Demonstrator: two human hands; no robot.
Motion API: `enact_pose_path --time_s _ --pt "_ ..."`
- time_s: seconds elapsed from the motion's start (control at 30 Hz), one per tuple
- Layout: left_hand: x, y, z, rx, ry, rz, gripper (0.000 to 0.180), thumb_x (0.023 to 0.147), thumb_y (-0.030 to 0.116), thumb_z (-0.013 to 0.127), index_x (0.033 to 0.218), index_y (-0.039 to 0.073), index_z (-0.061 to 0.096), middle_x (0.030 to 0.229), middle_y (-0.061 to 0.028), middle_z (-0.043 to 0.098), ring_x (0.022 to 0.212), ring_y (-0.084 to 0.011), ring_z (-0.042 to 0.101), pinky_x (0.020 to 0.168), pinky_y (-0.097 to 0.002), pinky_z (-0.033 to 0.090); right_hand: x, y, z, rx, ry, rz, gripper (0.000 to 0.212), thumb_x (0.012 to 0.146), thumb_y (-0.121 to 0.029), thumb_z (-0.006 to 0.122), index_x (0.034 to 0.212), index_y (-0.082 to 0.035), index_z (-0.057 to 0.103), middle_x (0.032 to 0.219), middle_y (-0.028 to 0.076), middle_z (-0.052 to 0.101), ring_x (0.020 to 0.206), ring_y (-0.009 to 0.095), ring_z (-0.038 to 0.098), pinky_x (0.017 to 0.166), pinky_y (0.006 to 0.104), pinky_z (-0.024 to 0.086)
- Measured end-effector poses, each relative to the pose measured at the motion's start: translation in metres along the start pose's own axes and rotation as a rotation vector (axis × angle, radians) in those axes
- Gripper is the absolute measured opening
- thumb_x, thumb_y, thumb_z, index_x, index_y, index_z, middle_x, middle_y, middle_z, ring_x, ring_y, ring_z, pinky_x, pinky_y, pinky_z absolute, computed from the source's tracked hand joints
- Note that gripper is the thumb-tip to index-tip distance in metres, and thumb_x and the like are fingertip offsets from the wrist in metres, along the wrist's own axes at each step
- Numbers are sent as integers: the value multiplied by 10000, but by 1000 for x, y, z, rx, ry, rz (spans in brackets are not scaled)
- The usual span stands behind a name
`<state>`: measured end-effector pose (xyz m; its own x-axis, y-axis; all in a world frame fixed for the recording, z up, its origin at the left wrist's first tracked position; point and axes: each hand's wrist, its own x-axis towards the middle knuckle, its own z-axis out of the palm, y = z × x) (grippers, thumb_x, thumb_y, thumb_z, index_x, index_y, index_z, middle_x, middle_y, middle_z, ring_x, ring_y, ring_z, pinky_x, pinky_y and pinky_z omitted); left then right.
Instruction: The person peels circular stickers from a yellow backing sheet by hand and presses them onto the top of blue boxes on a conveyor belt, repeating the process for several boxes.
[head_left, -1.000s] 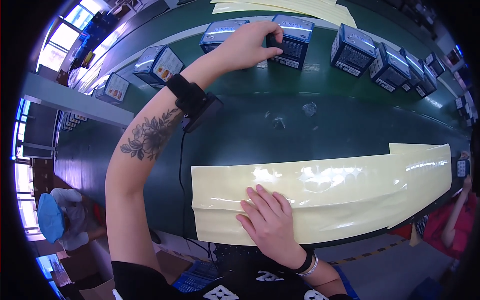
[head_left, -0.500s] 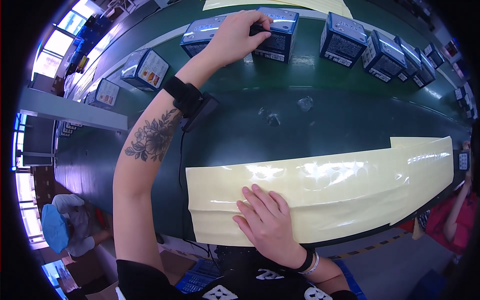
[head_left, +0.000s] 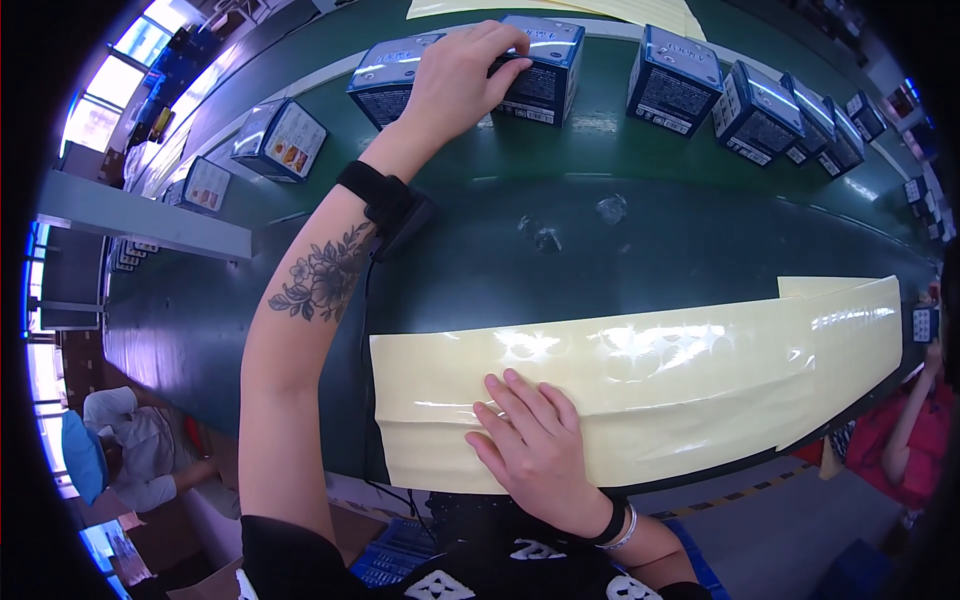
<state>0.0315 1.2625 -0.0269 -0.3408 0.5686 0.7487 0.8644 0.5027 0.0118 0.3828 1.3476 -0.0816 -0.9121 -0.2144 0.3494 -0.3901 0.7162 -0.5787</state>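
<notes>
My left hand (head_left: 462, 75) reaches to the far side, at the near top edge of a blue carton box (head_left: 545, 85). Its fingers are bent and the thumb comes close to the fingertips in a pinch; anything between them is too small or hidden to make out. Part of another blue box (head_left: 385, 75), just left of it, is covered by this hand. Nearer to me, my right hand (head_left: 535, 445) lies flat with fingers stretched on a long pale-yellow sheet (head_left: 680, 385). Clear round shapes shine on the glossy sheet.
More blue boxes (head_left: 676, 82) stand along the green belt (head_left: 450, 165), to right and left. Small clear plastic scraps (head_left: 545, 237) lie mid-table. A grey metal bar (head_left: 150, 215) juts in from the left. People sit at both sides, one in a blue cap (head_left: 84, 455).
The boxes on the belt have shifted slightly left, and my left hand has moved left with them. My right hand and the sheet stay in place.
</notes>
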Motion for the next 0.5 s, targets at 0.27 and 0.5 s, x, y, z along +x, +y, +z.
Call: enact_pose_path --time_s 0.27,0.5 --pt "-14 0 -8 58 26 36 222 868 203 682 1052 80 688 1008 -116 667 961 -298 629 830 -385 498 -3 1 -2 25 -16 -18 283 811 -198 750 1046 -53 688 1256 130 627 1235 271 549 1032 431 364" --pt "-54 100 -142 38 -190 -47 228 830 123 727 1036 68 647 1189 -94 650 1089 -298 605 957 -387 462 -4 10 -11 -21 -31 7 290 791 -155 766 1044 -36 686 1256 144 624 1237 297 548 1042 442 351"
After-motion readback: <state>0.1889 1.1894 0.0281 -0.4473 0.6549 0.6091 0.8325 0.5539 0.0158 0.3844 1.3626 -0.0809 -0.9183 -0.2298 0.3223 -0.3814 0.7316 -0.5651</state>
